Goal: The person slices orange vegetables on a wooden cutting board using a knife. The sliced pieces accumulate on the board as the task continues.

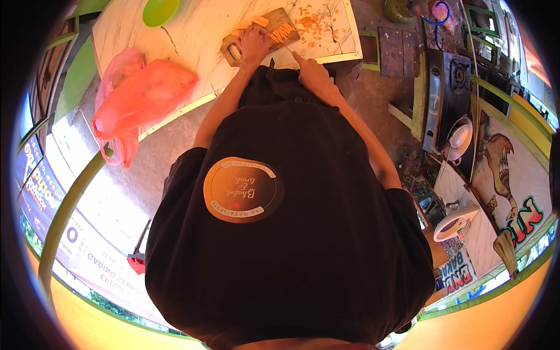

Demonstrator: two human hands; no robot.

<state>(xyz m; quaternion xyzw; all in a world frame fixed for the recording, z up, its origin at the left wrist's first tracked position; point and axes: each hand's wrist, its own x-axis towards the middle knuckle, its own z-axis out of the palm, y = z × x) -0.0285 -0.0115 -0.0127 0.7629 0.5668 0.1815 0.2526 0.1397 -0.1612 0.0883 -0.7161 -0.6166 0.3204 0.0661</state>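
Observation:
A wooden cutting board point(278, 18) lies near the front edge of a pale marble-patterned table point(205, 52). My left hand point(253, 44) bends over the board, its fingertips pressing on a piece of carrot that they partly cover. Thicker carrot pieces point(260, 21) lie just beyond these fingers. To their right, thin carrot sticks point(282, 32) sit side by side in a row. My right hand point(313, 71) grips a knife point(287, 49), whose thin blade points towards the board beside the sticks. The handle is mostly hidden in the fist.
Carrot peelings point(316, 25) are scattered right of the board. A red plastic bag point(151, 89) hangs over the table's left edge, and a green bowl point(160, 12) stands farther back. On the right are a wooden stool point(398, 52), a gas stove point(444, 94) and a pan point(459, 138).

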